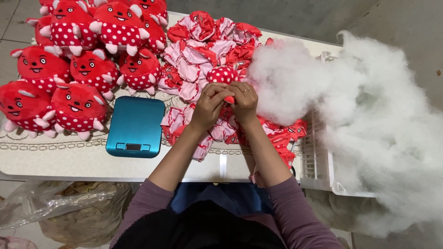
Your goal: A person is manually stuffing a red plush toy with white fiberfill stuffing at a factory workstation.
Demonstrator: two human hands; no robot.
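Both hands meet over the bench (69, 159): the left hand (208, 105) and right hand (244, 102) pinch a red polka-dot toy skin (222, 74). Unstuffed skins (198, 55) lie beneath, white stuffing (369, 120) to the right, a blue scale (135, 126) and finished plush toys (78, 69) to the left.

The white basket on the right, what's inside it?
White fluffy stuffing is heaped over the white basket, spilling past its sides. Only one slatted wall shows; whatever lies beneath the stuffing is covered.
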